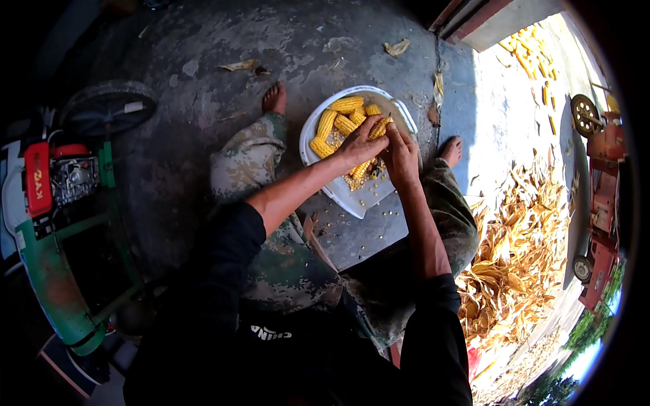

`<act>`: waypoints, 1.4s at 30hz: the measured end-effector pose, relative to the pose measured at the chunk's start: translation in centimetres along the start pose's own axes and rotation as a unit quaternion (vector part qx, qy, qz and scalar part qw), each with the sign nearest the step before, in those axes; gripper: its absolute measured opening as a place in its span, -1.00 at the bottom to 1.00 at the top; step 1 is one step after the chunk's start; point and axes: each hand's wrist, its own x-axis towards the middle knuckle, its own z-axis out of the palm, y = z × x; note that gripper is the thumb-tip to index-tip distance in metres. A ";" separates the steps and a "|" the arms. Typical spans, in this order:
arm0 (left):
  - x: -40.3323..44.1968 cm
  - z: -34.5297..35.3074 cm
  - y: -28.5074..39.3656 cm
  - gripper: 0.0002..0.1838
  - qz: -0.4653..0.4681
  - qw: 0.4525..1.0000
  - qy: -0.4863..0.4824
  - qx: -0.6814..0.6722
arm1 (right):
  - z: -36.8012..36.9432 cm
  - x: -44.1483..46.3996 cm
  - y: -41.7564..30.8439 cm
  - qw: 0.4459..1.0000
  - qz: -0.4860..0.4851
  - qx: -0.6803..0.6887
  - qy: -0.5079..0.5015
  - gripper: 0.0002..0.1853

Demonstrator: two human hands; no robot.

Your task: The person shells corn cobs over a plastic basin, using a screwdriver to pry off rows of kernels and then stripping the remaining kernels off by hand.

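Observation:
My left hand (363, 143) and my right hand (401, 157) come together over a white basin (309, 140) on the floor between my feet. Both sets of fingers are closed around one ear of corn (381, 127), whose yellow tip shows above them. Several more yellow ears (326, 124) lie in the basin to the left of my hands and beneath them. Loose kernels (362, 196) are scattered among the ears and toward the basin's near side. My fingers hide the lower part of the held ear.
Stray kernels dot the concrete floor (325, 233) before me. Dry husks (514, 271) are heaped in sunlight at right, with more ears (531, 54) spread beyond. A green machine with a red engine (39, 177) stands left, near a wheel (108, 108). A red vehicle (602, 203) is far right.

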 end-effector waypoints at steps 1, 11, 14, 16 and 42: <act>0.0 -0.1 0.1 -0.38 0.000 1.000 0.000 0.000 | -0.3 0.1 0.1 1.000 0.008 -0.002 -0.012 -0.63; -0.1 -0.5 -0.3 -0.33 -0.020 0.994 0.028 0.107 | -1.2 0.7 1.4 0.999 0.012 0.005 -0.042 -0.64; -0.2 -0.5 -0.2 -0.33 -0.026 0.991 0.034 0.126 | -1.0 0.4 1.1 0.999 0.014 -0.014 -0.036 -0.64; 0.0 -0.5 -0.6 -0.33 -0.028 0.990 0.035 0.131 | -0.9 0.4 1.1 0.999 0.009 -0.019 -0.035 -0.65; 0.3 -0.5 -0.4 -0.47 -0.035 0.964 0.073 0.252 | -0.2 0.8 1.4 0.990 0.039 -0.130 0.036 -0.49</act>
